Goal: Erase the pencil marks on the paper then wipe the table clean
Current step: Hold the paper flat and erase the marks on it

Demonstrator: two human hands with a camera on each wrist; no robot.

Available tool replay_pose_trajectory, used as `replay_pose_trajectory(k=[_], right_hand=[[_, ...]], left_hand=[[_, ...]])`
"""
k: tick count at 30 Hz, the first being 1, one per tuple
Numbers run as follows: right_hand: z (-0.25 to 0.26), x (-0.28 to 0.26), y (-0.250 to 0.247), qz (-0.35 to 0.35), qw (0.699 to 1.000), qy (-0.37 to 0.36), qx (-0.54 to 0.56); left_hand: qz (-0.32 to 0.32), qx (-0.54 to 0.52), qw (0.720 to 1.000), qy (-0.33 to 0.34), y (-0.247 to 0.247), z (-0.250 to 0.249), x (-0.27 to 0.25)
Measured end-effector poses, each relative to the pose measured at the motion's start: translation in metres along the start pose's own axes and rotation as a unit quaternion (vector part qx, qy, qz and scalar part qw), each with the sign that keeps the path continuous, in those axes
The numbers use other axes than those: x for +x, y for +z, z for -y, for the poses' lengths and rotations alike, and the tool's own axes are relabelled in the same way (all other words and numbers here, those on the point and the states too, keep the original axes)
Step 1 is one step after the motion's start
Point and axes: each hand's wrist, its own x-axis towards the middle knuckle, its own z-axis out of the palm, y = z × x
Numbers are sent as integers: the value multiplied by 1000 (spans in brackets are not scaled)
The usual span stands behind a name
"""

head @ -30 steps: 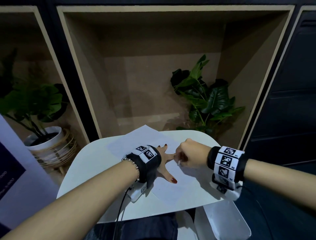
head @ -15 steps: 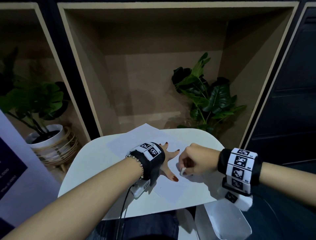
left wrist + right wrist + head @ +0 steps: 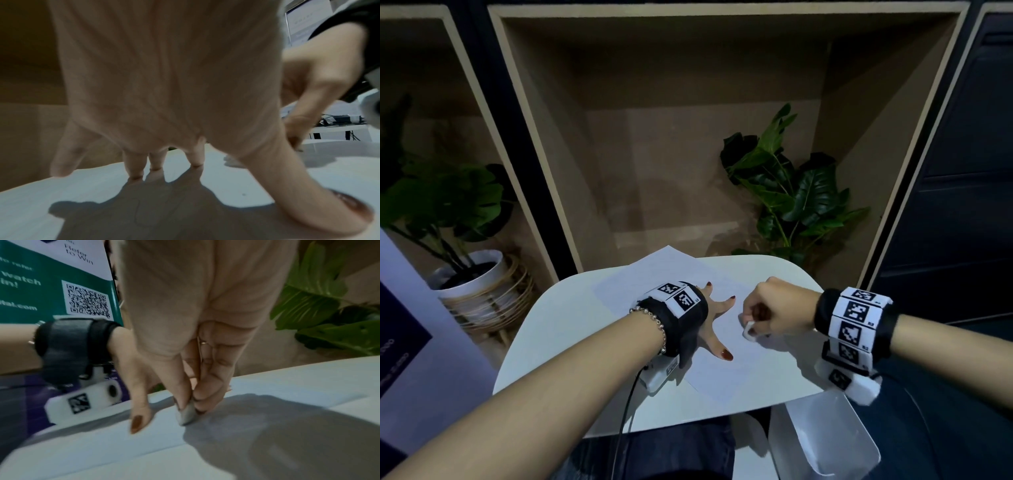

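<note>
A white table (image 3: 558,339) fills the lower centre of the head view, with one plant (image 3: 798,195) seen beyond it at 1 o'clock and a potted plant (image 3: 445,212) at 10 o'clock. A sheet of paper (image 3: 743,363) is laid across the table, its far corner overhanging the edge at 12 o'clock. The paper is pressed flat by the left hand (image 3: 714,322), its fingers (image 3: 133,164) spread and straight. At 3 o'clock of that hand, just beside it, the right hand (image 3: 774,308) is curled, and a small white eraser (image 3: 186,414) is pinched between its fingertips (image 3: 183,395), the eraser's tip touching the paper.
</note>
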Motion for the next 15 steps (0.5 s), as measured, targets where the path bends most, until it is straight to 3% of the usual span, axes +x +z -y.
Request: replay_pose_trajectory(k=[4,10,15], right_hand=[[-10,6,-5,-37,998,42,-39],[7,-6,3,16,1000,-17,6],[-17,5,-7,-35,997,49,-56]], left_hand=[[-1,-1,1000,0,-1,-1,2],[-19,12,1000,-3,7,3,8],[-8,9,1000,0,5,1,9]])
